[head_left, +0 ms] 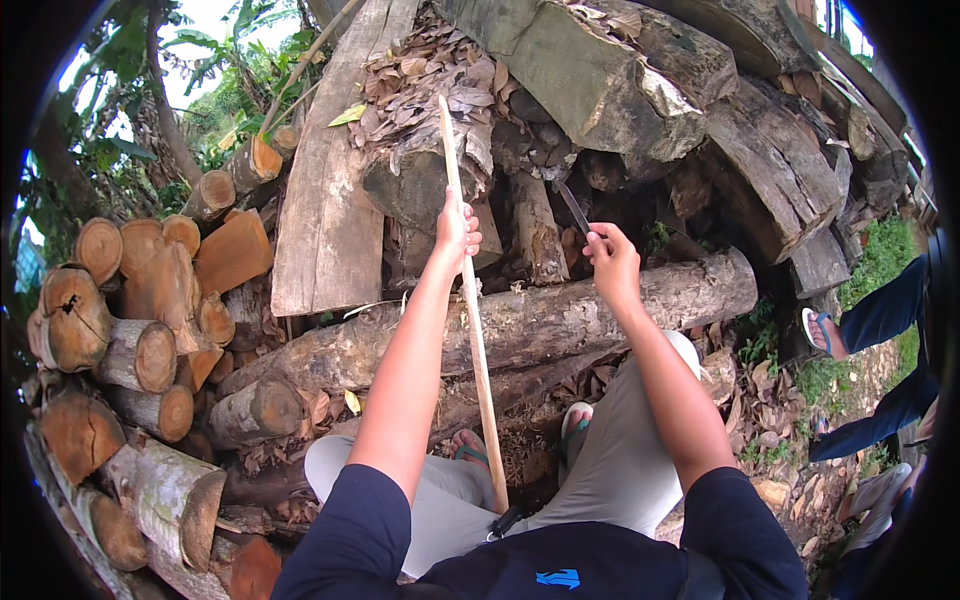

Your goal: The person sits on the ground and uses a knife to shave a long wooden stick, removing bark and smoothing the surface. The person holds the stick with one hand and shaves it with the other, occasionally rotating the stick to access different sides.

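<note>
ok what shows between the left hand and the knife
In the head view, mainly a short, rough-barked log shows between the left hand and the knife.

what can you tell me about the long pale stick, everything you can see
The stick is long, slender and slightly bowed, and looks like bare, pale wood. The left hand grips its upper part; the tapered tip leans up toward the dry leaves. Its lower end is by the lap of the grey trousers; contact there is unclear.
</note>
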The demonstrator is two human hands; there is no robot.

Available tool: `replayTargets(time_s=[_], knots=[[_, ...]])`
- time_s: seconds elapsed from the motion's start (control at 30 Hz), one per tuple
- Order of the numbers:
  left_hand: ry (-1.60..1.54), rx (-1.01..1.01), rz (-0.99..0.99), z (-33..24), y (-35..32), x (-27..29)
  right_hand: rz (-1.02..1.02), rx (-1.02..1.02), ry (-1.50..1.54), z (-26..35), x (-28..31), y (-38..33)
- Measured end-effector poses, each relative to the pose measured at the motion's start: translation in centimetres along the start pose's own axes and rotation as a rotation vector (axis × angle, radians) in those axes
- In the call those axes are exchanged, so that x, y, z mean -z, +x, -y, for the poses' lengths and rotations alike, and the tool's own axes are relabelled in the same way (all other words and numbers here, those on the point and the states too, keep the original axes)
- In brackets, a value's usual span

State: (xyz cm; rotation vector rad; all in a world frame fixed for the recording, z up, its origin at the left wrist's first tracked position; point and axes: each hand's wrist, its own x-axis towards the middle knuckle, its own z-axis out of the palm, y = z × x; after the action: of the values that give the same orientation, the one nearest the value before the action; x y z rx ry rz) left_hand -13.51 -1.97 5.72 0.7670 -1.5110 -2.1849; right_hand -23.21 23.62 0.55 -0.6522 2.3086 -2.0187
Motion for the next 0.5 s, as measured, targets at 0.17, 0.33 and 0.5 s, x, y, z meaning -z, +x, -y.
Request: replayTargets(time_s=[0.17, 0.33, 0.5], knots=[[0.082, -0.005, 0.006, -0.2, 0.1, 0.1, -0.015, 0.046, 0.015, -0.1, 0.3, 0.3], [0.137, -0.128, -0.047, 0.5, 0.1, 0.0, 0.035, -0.002, -0.019, 0.9, 0.2, 0.1], [0.243, -0.293, -0.121, 2.5, -0.7, 0.1, 0.022, 0.027, 0.01, 0.0, -0.2, 0.3]])
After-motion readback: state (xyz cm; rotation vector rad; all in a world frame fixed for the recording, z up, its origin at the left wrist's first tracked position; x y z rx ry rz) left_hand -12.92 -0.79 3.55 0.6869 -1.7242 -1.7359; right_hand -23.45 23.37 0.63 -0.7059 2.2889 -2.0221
